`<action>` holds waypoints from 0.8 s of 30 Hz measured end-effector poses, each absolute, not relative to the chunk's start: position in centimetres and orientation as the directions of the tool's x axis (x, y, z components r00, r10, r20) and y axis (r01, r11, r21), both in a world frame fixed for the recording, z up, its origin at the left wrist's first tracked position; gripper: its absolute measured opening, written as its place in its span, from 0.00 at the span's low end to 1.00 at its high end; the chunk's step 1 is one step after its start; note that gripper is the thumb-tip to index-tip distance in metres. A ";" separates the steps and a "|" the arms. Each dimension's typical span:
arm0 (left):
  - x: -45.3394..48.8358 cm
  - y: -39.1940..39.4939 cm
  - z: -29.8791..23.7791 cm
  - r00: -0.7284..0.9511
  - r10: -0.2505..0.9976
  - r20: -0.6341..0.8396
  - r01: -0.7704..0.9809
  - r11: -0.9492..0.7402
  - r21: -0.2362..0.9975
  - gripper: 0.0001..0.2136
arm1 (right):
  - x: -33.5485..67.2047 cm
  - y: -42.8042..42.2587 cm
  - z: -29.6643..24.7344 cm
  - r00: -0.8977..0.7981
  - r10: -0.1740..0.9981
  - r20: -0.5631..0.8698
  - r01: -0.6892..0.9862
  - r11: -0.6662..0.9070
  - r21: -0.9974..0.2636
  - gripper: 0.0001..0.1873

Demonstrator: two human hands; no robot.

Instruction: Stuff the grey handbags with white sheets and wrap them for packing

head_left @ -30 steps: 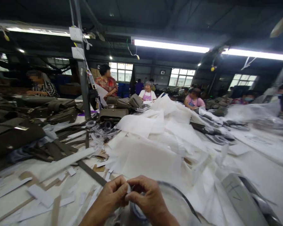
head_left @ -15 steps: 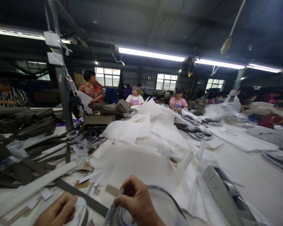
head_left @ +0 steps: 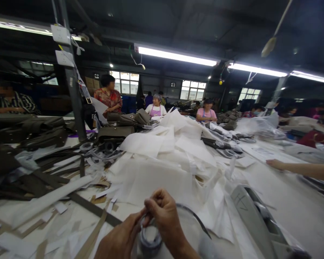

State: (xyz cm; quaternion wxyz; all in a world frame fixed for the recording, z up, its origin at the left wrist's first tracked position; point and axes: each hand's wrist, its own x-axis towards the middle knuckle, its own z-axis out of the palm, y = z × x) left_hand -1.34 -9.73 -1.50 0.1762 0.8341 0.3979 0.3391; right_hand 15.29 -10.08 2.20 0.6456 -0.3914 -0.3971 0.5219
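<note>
At the bottom centre, my left hand (head_left: 124, 235) and my right hand (head_left: 166, 219) meet with their fingertips pinched together. Just beneath the fingers is a grey coil (head_left: 150, 248), apparently a rolled strap in clear plastic, and both hands grip its upper edge. My fingers hide part of the coil. A dark curved strip (head_left: 196, 216) arcs out to the right of my right hand, under or in clear film. Behind the hands spreads a big heap of thin white sheets (head_left: 162, 180).
Right of my hands stands a grey tape dispenser (head_left: 259, 219). Another person's hand (head_left: 277, 164) reaches in from the right. Dark straps and paper scraps (head_left: 24, 241) cover the left side. Dark bags (head_left: 115, 133) lie near a metal post (head_left: 75, 93). Several people sit or stand beyond.
My left hand has moved right and now meets my right hand over the coil. The white item it held at the left is no longer seen there. Another person's arm has entered at right.
</note>
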 end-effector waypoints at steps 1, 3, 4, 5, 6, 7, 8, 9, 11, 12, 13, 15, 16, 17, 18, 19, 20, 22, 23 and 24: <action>-0.6 -10.1 -0.7 0.441 0.832 0.337 0.542 -0.546 0.640 0.16 | 15.7 -10.2 2.4 0.175 0.979 0.107 -0.376 0.167 -0.912 0.29; 0.2 -10.5 0.8 0.454 0.849 0.270 0.489 -0.490 0.721 0.15 | 16.8 -10.4 2.7 0.238 0.966 0.104 -0.401 0.195 -0.895 0.26; 0.4 -10.6 1.4 0.451 0.859 0.243 0.472 -0.460 0.752 0.14 | 17.2 -10.4 2.7 0.257 0.961 0.099 -0.417 0.203 -0.886 0.26; 0.5 -10.6 1.8 0.446 0.868 0.217 0.460 -0.431 0.776 0.14 | 17.7 -10.3 2.7 0.259 0.961 0.093 -0.432 0.201 -0.879 0.25; 0.5 -10.6 2.0 0.434 0.880 0.194 0.453 -0.400 0.797 0.13 | 18.0 -10.3 2.6 0.241 0.967 0.083 -0.441 0.186 -0.878 0.25; 0.6 -10.6 2.1 0.415 0.892 0.180 0.445 -0.372 0.815 0.13 | 18.2 -10.3 2.5 0.199 0.977 0.073 -0.432 0.154 -0.889 0.25; 0.8 -10.5 2.0 0.398 0.902 0.170 0.434 -0.348 0.831 0.14 | 18.2 -10.3 2.3 0.140 0.988 0.062 -0.401 0.114 -0.909 0.25; 0.9 -10.5 2.0 0.381 0.909 0.167 0.422 -0.332 0.844 0.14 | 18.2 -10.4 2.2 0.077 0.996 0.050 -0.352 0.074 -0.933 0.24; 1.3 -10.2 1.7 0.352 0.921 0.165 0.408 -0.310 0.858 0.15 | 18.1 -10.5 1.9 -0.014 1.000 0.023 -0.244 0.019 -0.970 0.21; 1.5 -10.0 1.6 0.343 0.925 0.163 0.409 -0.303 0.861 0.16 | 18.0 -10.6 1.9 -0.031 0.999 0.016 -0.207 0.009 -0.978 0.20; 1.6 -9.7 1.4 0.335 0.929 0.157 0.414 -0.294 0.862 0.17 | 18.0 -10.8 1.8 -0.032 0.999 0.012 -0.188 0.006 -0.982 0.20; 1.6 -9.0 0.9 0.336 0.933 0.128 0.421 -0.270 0.866 0.17 | 18.4 -10.9 1.9 -0.006 1.000 0.005 -0.194 0.004 -0.981 0.19; 1.6 -8.6 0.6 0.343 0.933 0.110 0.424 -0.258 0.868 0.17 | 18.8 -10.9 2.0 0.004 1.000 0.003 -0.204 0.004 -0.979 0.19; 1.4 -8.2 0.3 0.347 0.933 0.099 0.435 -0.253 0.864 0.16 | 19.3 -10.9 2.2 0.011 1.000 0.004 -0.213 0.007 -0.977 0.19; 1.3 -7.9 0.0 0.346 0.933 0.104 0.461 -0.265 0.847 0.15 | 19.8 -10.9 2.4 0.013 1.000 0.008 -0.216 0.010 -0.976 0.19; 1.1 -7.6 -0.4 0.347 0.929 0.131 0.500 -0.301 0.812 0.13 | 20.5 -10.8 2.7 0.007 1.000 0.012 -0.205 0.013 -0.979 0.19; 1.0 -7.4 -0.7 0.359 0.918 0.170 0.544 -0.354 0.761 0.11 | 21.2 -10.8 3.0 -0.008 1.000 0.016 -0.182 0.015 -0.983 0.18; 1.0 -7.2 -1.5 0.425 0.877 0.224 0.619 -0.462 0.635 0.16 | 22.4 -10.7 3.7 -0.072 0.997 0.015 -0.109 0.008 -0.994 0.16; 1.1 -7.2 -1.9 0.462 0.859 0.222 0.643 -0.497 0.583 0.21 | 22.9 -10.7 3.9 -0.110 0.994 0.007 -0.068 0.000 -0.998 0.15; 1.3 -7.2 -2.2 0.491 0.848 0.197 0.663 -0.511 0.548 0.25 | 23.2 -10.8 4.0 -0.149 0.989 -0.004 -0.028 -0.008 -1.000 0.14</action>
